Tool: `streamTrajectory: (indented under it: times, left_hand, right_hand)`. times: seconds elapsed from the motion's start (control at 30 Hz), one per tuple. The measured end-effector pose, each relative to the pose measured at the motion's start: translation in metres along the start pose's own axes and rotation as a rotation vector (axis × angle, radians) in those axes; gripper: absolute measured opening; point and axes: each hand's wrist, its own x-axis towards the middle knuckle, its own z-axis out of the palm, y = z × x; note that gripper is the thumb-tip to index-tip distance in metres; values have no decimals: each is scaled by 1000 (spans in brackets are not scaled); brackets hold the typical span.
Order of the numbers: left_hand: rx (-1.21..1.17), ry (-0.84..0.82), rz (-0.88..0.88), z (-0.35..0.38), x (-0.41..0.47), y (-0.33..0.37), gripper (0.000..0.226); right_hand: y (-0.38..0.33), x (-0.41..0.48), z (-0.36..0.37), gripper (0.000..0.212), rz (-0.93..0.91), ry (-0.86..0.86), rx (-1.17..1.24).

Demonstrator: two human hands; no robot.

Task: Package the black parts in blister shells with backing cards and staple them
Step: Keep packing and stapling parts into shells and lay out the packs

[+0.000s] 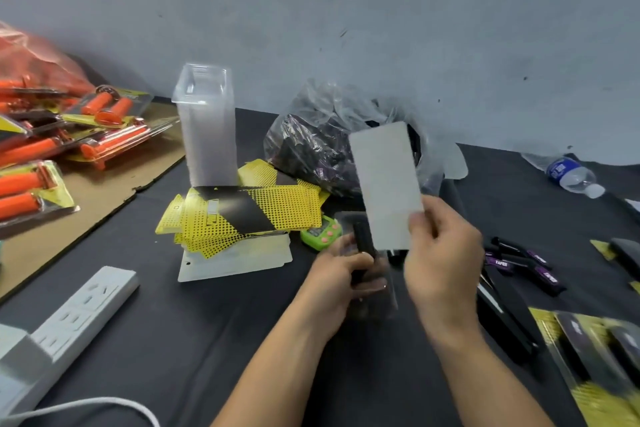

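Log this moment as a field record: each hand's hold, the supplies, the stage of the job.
left hand: grips a clear blister shell with a black part in it
right hand: pinches a backing card, plain side to the camera, raised above the shell
supplies: stack of empty shells, pile of yellow cards, bag of black parts
done packs: lower right of the table, blurred
stage: card not yet on the shell; no stapling yet
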Motion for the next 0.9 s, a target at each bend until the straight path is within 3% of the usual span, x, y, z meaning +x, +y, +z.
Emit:
streamTrajectory:
  times: [0.13, 0.3, 0.4, 0.5, 0.7, 0.9]
  left_hand:
    - [-30, -21, 21, 9, 8, -4, 42]
    - [-70, -6, 18, 21, 7, -11, 38]
    - [-90, 15, 24, 26, 7, -14, 28]
    - [-142, 34, 9, 27, 5, -11, 16]
    - [-442, -26, -94, 18, 5, -4, 28]
    - [-468, -38, -58, 5, 10, -4, 45]
  right_hand:
    - [43, -27, -62, 42, 458, -63, 51]
    - [64, -50, -87, 27, 709, -190, 153]
    - [64, -48, -86, 29, 700, -263, 138]
    - [63, -51, -85, 34, 601, -352, -43]
    - [53, -54, -86, 35, 440, -520, -383]
    - [50, -57, -88, 37, 447, -565, -464]
